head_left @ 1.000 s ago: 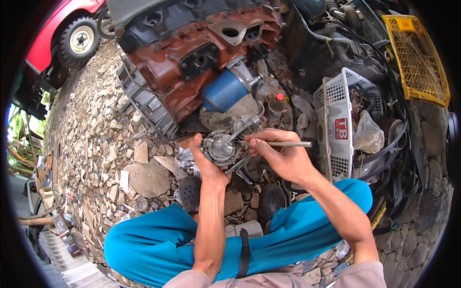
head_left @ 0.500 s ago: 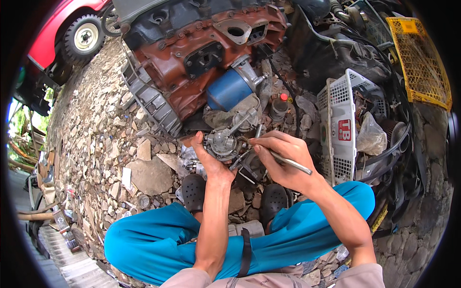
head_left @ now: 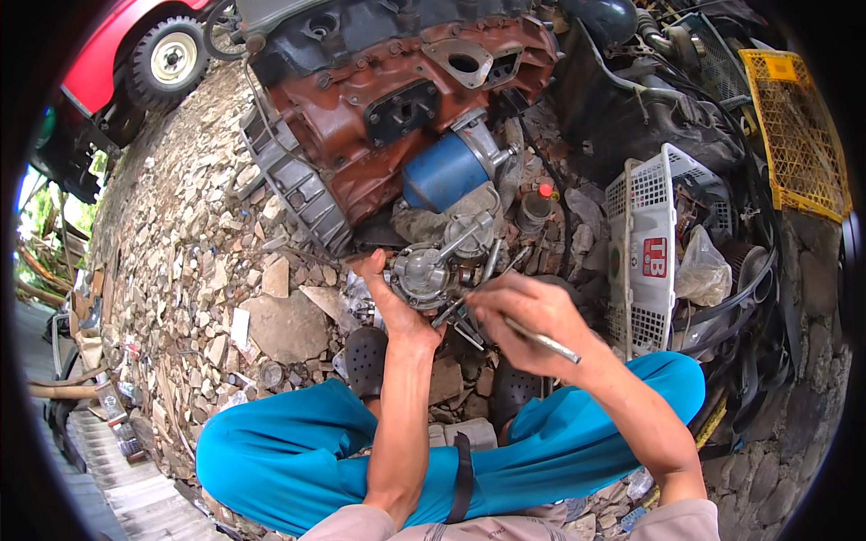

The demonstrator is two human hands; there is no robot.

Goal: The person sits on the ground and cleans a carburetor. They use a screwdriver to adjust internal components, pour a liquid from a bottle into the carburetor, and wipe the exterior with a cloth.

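Note:
My left hand (head_left: 403, 317) supports a silvery, pump-like engine part (head_left: 422, 274) with a domed round body. Its thumb lies along the part's left side, while the other fingers are hidden underneath. A slim, rod-shaped tool (head_left: 552, 346) is pinched in my right hand (head_left: 530, 316), its dull metallic end sticking out toward my right knee. The tool's working tip lies close to the part's lower right edge; blur keeps me from telling whether it touches. Just beyond is a second round metal piece (head_left: 469, 236), seemingly joined to the first.
Ahead stands a reddish-brown engine block (head_left: 329, 135) with a blue cylindrical filter (head_left: 444, 171). A red-capped bottle (head_left: 536, 209) is beside it. To the right are a white plastic basket (head_left: 648, 298) of parts and a yellow crate (head_left: 798, 135). Broken stones (head_left: 189, 270) cover the ground leftward.
My right hand has drawn slightly down and toward me, tilting the tool's rear end lower. The left hand still holds the part in about the same place. The whole view has shifted a little.

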